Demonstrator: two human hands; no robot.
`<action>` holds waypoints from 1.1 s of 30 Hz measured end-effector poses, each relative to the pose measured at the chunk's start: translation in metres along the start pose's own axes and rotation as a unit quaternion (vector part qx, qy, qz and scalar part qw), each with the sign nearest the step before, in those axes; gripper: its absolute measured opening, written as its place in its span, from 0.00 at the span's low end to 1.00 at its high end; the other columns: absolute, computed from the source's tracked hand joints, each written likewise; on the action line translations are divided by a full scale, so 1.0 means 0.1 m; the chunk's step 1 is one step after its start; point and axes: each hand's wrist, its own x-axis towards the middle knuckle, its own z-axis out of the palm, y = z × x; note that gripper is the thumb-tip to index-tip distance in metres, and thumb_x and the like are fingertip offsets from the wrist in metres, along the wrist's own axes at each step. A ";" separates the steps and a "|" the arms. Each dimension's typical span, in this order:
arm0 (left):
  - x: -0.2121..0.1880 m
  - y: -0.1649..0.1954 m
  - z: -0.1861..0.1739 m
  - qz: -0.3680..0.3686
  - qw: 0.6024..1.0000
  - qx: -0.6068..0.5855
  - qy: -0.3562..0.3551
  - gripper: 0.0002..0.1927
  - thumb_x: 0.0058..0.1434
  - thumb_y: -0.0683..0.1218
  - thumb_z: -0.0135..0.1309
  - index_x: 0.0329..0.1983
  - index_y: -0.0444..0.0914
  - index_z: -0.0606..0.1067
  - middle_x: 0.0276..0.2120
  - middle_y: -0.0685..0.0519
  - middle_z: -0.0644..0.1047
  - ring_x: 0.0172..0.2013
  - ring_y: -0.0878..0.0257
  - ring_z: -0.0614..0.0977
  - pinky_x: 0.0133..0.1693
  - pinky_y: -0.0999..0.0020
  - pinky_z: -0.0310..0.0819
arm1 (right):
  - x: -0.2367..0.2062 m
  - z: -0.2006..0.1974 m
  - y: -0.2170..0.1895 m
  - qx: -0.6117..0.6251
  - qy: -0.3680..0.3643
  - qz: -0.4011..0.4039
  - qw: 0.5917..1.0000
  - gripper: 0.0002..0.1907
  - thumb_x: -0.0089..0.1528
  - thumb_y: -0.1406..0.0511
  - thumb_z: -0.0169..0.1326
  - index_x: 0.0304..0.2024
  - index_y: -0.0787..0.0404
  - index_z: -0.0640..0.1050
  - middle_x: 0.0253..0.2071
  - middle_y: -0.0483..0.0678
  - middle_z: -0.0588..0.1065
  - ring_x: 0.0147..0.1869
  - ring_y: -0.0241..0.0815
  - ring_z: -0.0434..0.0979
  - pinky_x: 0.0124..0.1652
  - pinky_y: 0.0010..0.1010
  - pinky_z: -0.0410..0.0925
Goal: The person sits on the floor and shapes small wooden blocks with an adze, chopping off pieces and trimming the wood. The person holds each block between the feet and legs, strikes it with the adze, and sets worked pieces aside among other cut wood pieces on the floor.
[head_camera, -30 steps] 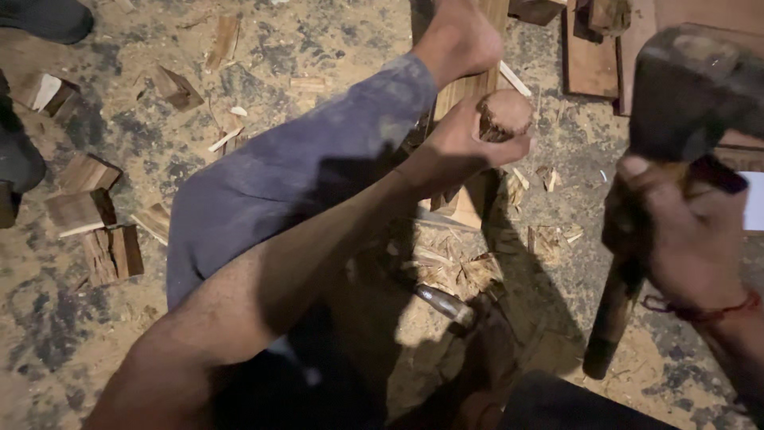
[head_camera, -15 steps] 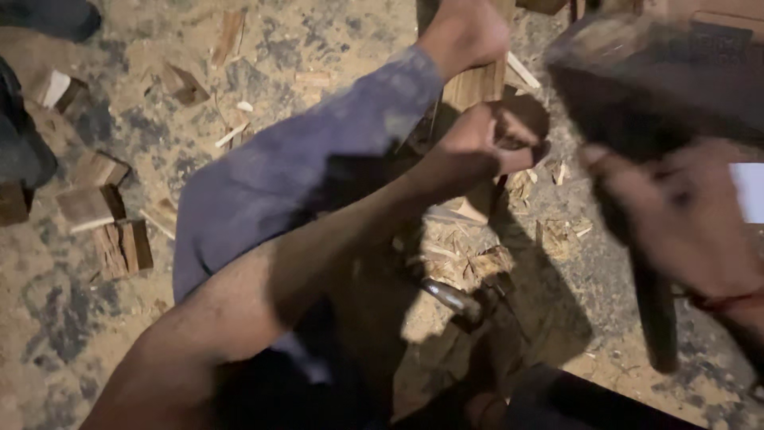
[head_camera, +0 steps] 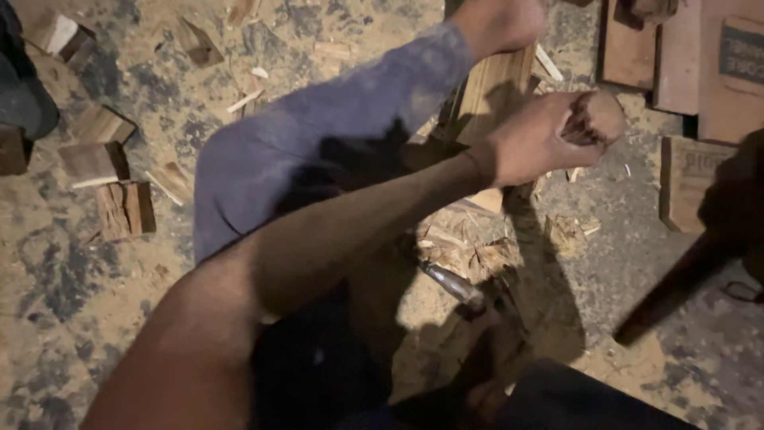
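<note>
- Fingers (head_camera: 577, 131) of the left hand (head_camera: 533, 143) wrap a short round brown wood piece (head_camera: 597, 119), upright above splintered chips (head_camera: 465, 255).
- Flat brown boards with dark rectangular labels (head_camera: 736, 56) lie upper right.
- Right hand's grip: cannot tell.

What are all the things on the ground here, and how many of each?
Round wood piece: one, reddish-brown, gripped upright in the left hand.
Wood blocks: about six, tan and brown, scattered at the far left.
Flat board: one, pale tan, under the foot.
Wood chips: a heap, yellowish, below the left hand.
Metal tool: one, grey, lying beside the chips.
Boards and boxes: several, reddish-brown, upper right.
Dark handle: one, blurred, right side.
Ground: sandy, with grey patches.
Trouser leg: one, blue-grey, stretched across the middle.
Foot: one, bare, top centre.
Left hand: closed on the wood piece.
Right hand: out of view.
</note>
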 end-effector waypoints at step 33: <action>-0.10 0.21 -0.19 -0.153 0.987 0.047 0.022 0.27 0.55 0.58 0.63 0.54 0.42 0.74 0.41 0.56 0.83 0.39 0.67 0.86 0.47 0.66 0.83 | -0.19 0.13 -0.29 0.083 -0.030 0.076 0.993 0.25 0.75 0.54 0.35 0.24 0.55 0.60 0.17 0.40 0.53 0.17 0.36 0.50 0.19 0.32 0.49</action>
